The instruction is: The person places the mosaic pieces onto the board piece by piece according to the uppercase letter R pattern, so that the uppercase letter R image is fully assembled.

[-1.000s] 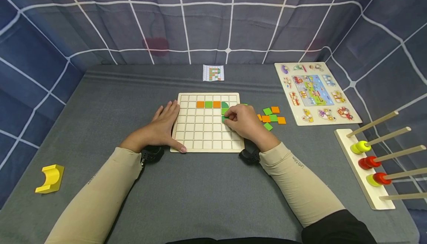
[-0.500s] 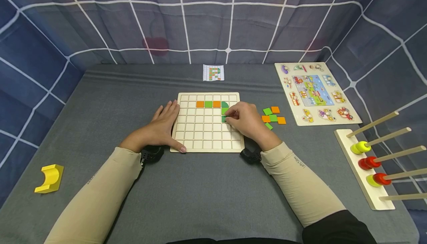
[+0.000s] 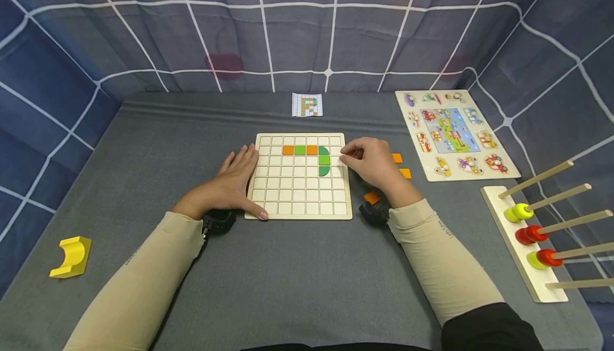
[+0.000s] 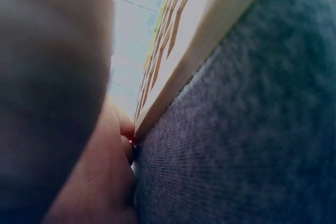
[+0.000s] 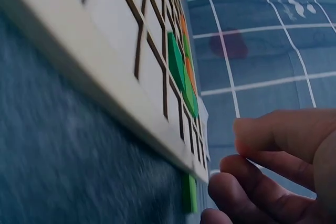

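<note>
A pale wooden grid board (image 3: 286,194) lies in the middle of the table. On it, a row of orange, green and orange tiles (image 3: 299,150) leads to a dark green rounded piece (image 3: 323,150). Below that come a bright green square (image 3: 324,160) and another dark green rounded piece (image 3: 324,171). My left hand (image 3: 230,180) rests along the board's left side, fingers straight, thumb on its front left corner. My right hand (image 3: 371,162) hovers at the right edge, fingers loosely bent; the right wrist view (image 5: 278,166) shows nothing between them.
Beside the board's right edge lies a green tile (image 5: 190,192). Loose orange tiles (image 3: 405,173) show around my right hand, which covers others. A small pattern card (image 3: 307,105) lies behind the board. At right are a picture puzzle (image 3: 451,132) and a bead stand (image 3: 523,244); a yellow block (image 3: 72,256) lies left.
My right hand has let go of the lower dark green rounded piece and moved right, off the tiles to the board's edge. The left hand has stayed where it was.
</note>
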Tool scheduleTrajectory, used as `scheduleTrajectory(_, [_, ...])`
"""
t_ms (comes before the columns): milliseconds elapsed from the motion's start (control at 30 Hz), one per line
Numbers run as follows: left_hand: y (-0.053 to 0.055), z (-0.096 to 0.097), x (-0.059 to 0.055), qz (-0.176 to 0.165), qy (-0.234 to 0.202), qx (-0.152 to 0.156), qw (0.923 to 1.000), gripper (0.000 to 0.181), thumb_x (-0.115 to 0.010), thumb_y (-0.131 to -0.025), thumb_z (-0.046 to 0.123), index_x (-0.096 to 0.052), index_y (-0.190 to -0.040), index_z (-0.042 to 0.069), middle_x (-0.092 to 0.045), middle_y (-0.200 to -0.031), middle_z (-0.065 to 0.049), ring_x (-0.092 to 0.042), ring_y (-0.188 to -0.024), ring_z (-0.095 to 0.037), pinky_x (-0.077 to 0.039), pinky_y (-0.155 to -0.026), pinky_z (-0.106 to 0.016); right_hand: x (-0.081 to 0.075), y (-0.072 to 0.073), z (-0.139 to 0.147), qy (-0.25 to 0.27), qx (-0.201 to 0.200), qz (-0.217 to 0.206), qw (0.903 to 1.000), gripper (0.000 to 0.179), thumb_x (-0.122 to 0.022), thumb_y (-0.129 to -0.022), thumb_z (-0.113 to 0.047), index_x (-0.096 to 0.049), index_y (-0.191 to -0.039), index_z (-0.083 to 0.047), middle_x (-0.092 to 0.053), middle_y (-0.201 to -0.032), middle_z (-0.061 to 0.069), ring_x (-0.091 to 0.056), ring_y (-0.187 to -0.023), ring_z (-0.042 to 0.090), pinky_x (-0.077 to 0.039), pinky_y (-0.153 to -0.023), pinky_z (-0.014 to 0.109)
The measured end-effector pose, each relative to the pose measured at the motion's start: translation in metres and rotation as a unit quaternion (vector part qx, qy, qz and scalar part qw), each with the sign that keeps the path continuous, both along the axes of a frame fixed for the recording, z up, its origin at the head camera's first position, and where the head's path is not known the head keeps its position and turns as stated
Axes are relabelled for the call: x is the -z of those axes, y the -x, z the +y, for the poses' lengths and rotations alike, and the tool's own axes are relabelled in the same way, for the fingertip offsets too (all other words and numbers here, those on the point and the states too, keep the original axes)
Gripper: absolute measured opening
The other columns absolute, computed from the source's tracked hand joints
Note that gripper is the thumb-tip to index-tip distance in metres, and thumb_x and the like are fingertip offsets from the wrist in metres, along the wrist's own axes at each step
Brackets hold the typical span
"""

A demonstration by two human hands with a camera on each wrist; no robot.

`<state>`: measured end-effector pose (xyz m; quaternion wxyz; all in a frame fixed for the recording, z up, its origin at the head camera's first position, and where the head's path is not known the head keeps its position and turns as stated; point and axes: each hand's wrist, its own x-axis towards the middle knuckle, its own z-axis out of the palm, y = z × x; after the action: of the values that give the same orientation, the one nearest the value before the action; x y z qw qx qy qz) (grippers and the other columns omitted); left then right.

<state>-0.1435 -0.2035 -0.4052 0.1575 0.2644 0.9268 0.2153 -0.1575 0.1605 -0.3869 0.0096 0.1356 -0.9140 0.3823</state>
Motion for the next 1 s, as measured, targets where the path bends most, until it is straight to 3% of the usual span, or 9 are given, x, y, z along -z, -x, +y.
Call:
scheduleTrajectory(300, [-0.001,0.000,0.000,-0.001,-0.004,0.000,1.0000,0.160,-0.094,-0.064,0.068,0.004,-0.164,-0.009,0.013,-0.171,-0.025,0.015,-0.157,-0.039,0.013,-0.121,-0.055,0.001,0.008,0.019,-0.002,0.011,-0.036,0.9993,0.018,-0.076,-0.100,-0.017,-0.079,-0.114,-0.007,-0.074,-0.098,0.007,-0.065,-0.085,0.023,-0.051,-0.075,0.042])
scheduleTrajectory(1000, [0.000,-0.001,0.001,0.003,0.007,0.003,1.0000,0.161,-0.092,-0.062,0.072,0.004,-0.165,-0.006,0.015,-0.171,-0.023,0.016,-0.157,-0.035,0.014,-0.121,-0.051,-0.003,0.017,0.058,-0.029,0.046,-0.027,0.9981,0.026,-0.075,-0.101,-0.019,-0.077,-0.119,-0.001,-0.074,-0.107,0.015,-0.064,-0.091,0.029,-0.049,-0.076,0.043])
